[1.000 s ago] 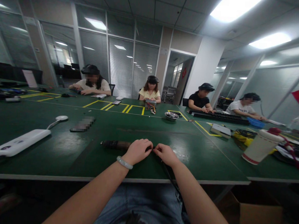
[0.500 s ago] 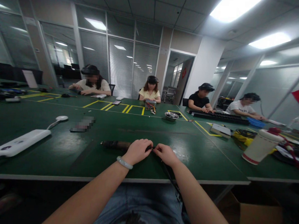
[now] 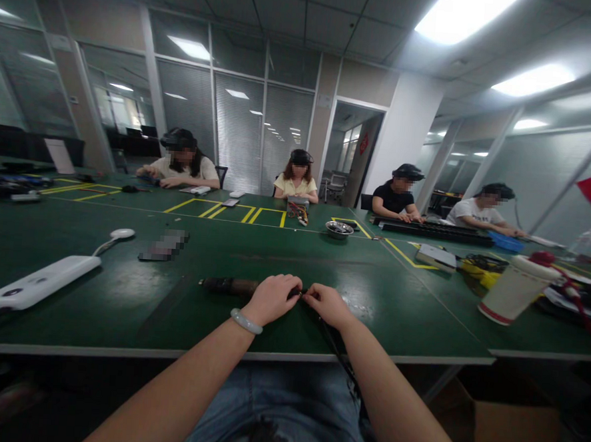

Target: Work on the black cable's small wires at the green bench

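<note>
A dark, slim electric screwdriver [image 3: 231, 286] with a brownish body lies on the green table, its small metal tip pointing left. My left hand [image 3: 277, 296] is closed over its right-hand end, with a bracelet on the wrist. Close beside it, my right hand [image 3: 326, 303] pinches the black cord [image 3: 332, 340] where it meets the screwdriver's end. The fingers hide most of that joint. From there the cord runs down over the table's front edge toward my lap.
To the left lie a white power strip [image 3: 41, 282] and a phone [image 3: 164, 246]. A metal bowl [image 3: 339, 230] stands farther back. On the right are a white cup [image 3: 514, 291], a flat grey box [image 3: 436, 257] and a blue tray [image 3: 506, 242]. Several people sit across the table.
</note>
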{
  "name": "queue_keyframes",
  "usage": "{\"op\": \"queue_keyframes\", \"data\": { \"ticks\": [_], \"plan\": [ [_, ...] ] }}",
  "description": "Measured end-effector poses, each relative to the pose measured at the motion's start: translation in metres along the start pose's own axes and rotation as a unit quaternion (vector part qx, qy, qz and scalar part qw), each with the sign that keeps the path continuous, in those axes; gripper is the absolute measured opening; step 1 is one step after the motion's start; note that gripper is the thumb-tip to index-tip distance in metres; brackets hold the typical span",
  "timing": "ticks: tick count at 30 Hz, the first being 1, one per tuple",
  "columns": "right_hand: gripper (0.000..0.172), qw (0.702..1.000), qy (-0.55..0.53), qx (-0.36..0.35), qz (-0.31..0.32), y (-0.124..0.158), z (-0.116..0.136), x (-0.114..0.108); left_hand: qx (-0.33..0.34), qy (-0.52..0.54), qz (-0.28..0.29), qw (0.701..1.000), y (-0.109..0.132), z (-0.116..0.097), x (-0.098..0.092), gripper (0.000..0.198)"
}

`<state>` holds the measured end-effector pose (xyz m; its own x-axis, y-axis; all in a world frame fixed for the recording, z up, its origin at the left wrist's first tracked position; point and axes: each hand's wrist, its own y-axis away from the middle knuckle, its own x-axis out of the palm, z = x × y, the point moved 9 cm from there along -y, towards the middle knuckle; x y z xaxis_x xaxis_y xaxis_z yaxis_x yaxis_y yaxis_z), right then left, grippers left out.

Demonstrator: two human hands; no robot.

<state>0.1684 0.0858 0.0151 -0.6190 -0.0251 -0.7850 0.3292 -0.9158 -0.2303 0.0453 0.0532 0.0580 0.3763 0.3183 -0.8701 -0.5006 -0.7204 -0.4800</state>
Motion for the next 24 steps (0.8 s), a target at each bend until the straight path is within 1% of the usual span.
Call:
{"op": "queue_keyframes", "data": {
  "ticks": [4,8,17,24],
  "plan": [
    [0.018,1.0,-0.001,0.003,-0.001,0.0,-0.0001,-0.0005,-0.012,-0.007,0.001,1.0,0.0002,0.0015,0.0,0.017],
    [0.018,1.0,-0.001,-0.003,-0.006,0.0003,0.0007,-0.0014,0.003,-0.007,0.008,1.0,0.0,-0.0017,-0.0004,0.012],
    [0.017,1.0,-0.015,0.01,0.002,-0.0002,-0.0033,0.001,0.011,-0.002,0.011,1.0,-0.0001,-0.0022,0.0005,0.013],
    [0.019,1.0,0.002,-0.008,-0.005,0.0,0.0004,-0.0007,0.006,-0.006,0.01,1.0,-0.0009,-0.0011,0.001,0.015]
  ]
}}
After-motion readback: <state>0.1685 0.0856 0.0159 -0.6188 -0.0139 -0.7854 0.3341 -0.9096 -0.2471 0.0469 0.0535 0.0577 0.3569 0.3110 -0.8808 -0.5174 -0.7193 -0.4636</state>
